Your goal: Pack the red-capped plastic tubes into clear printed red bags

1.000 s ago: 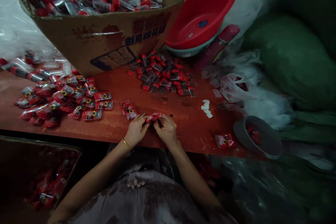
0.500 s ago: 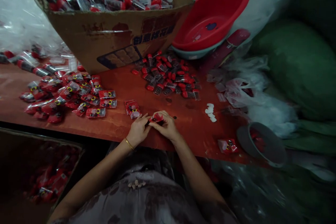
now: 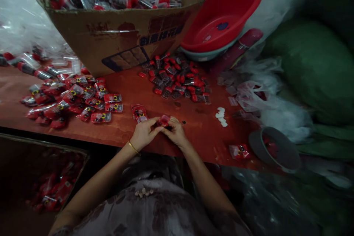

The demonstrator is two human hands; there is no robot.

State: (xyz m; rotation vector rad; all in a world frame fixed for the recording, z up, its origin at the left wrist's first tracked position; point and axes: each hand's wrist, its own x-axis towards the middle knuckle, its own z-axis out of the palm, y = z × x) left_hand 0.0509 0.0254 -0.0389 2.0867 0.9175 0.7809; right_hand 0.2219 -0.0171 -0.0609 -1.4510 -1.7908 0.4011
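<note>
A small red plastic packet [image 3: 163,120] is held between both hands near the table's front edge. My left hand [image 3: 145,132] is closed on its left side, thumb toward the other hand. My right hand [image 3: 175,132] grips the packet's right side. The packet's contents are hidden by fingers. Just beyond my left hand lies a small stack of flat red packets [image 3: 139,112]. Further left is a heap of filled red packets [image 3: 70,96]. Behind my hands lies a pile of small clear tubes with red caps [image 3: 179,77].
A cardboard box [image 3: 116,40] of red-capped tubes stands at the back. Red basin [image 3: 224,14], white pieces [image 3: 221,117], a grey bowl [image 3: 287,158] and a lone packet [image 3: 239,151] lie rightward. A box of packets [image 3: 52,191] sits below the table's left side.
My left hand has shifted up and right onto the packet, its fingers now covering more of it. The packet has turned between my hands; the right hand stays nearly in place.
</note>
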